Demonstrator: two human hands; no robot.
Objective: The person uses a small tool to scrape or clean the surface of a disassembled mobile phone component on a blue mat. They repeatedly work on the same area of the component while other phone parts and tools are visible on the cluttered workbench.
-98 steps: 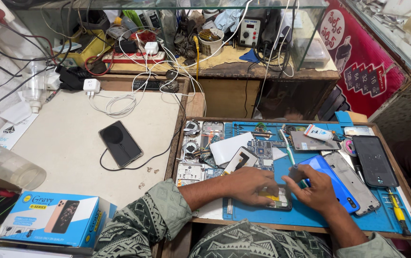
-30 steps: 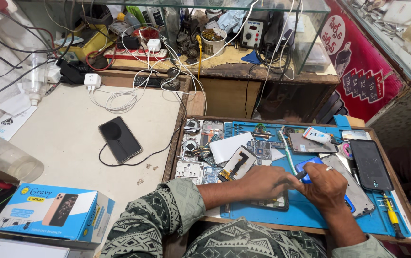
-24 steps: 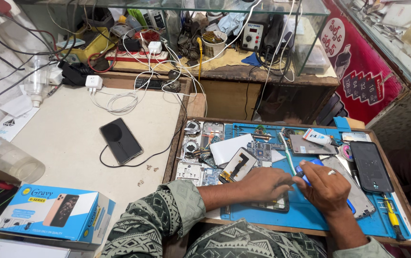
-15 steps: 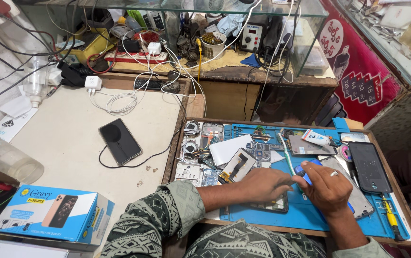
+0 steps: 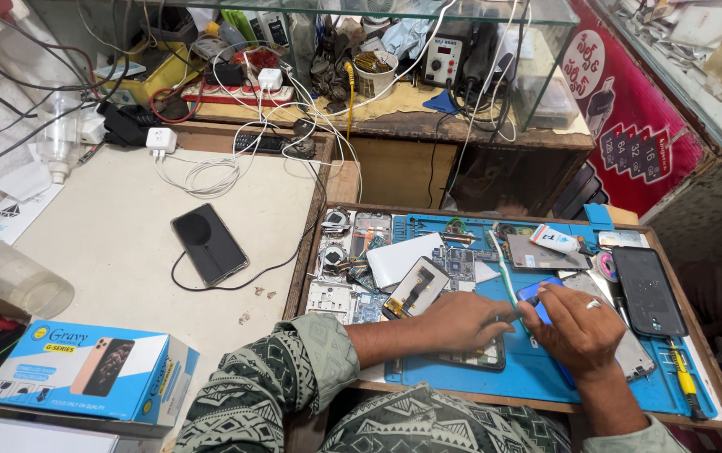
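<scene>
Your left hand [image 5: 461, 321] covers most of the opened phone [image 5: 478, 356] on the blue mat [image 5: 537, 377]; only its lower edge shows. Your right hand [image 5: 581, 329] hides the lower half of the blue tool [image 5: 537, 294], and you cannot tell how your fingers grip it. The parts in the tray [image 5: 340, 268] are too small and tangled to tell apart. The clear bottle [image 5: 0, 277] is cut off by the left edge. The bench's right corner runs out of view, and the yellow screwdriver [image 5: 684, 382] there ends at the bench's edge.
</scene>
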